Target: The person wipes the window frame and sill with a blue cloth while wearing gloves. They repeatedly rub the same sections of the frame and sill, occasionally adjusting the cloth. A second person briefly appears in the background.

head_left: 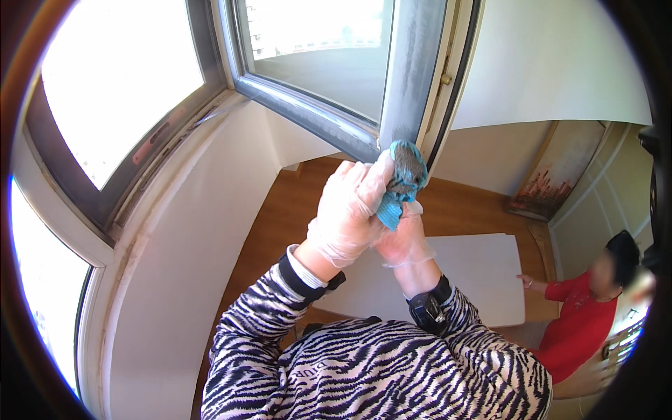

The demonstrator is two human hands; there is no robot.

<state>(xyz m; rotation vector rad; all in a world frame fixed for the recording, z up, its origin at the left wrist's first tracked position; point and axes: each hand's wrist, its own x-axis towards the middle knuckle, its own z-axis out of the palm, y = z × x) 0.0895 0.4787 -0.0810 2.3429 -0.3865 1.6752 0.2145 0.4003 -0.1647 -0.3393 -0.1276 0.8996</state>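
My left hand [349, 210], in a clear disposable glove, grips a blue cloth [391, 209] with a dark, dirty patch on it. The cloth is bunched up at the lower corner of an opened casement window sash [407, 79]. Close beside and partly behind the left hand, my right hand [407, 239] wears the same kind of glove; its fingers are largely hidden by the left hand and the cloth. Greyish smears mark the sash's frame. A brass-coloured latch stud [445, 79] sits on the sash's edge.
At the left, a dark window frame [105, 205] stands over a worn sill [152, 184]. Below my hands lies a white board [472, 278] above a wooden floor [268, 231]. A person in red [583, 320] touches its right edge. A picture panel [556, 173] leans on the far wall.
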